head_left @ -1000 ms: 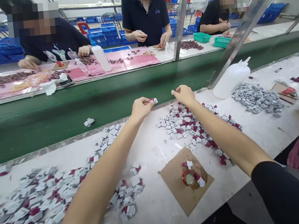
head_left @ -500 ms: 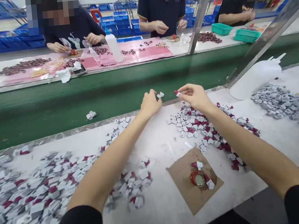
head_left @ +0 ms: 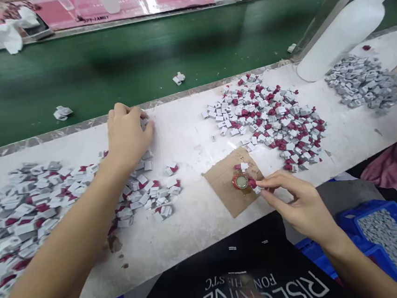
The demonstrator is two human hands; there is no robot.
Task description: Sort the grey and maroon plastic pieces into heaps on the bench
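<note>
Maroon-and-grey pc (head_left: pixel 253 182), head view: pinched betw. R hand's (head_left: pixel 297 205) thumb + fingertips, approx 3 o'clock of red-rimmed cap (head_left: pixel 241 181) on cardboard (head_left: pixel 223 191); cap contact unclear. L hand (head_left: pixel 126 132), approx 10 o'clock from cap, over bench (head_left: pixel 183 136), curled by grey pc (head_left: pixel 144 123); can't tell if gripped. Prob. best: hold grey end only, steady, fingers clear of cap.

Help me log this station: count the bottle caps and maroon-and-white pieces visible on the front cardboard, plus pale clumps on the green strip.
Bottle cap: 1
Maroon-and-white pieces: 2, one at the right hand
Pale clumps: 3
Total: 6
</note>
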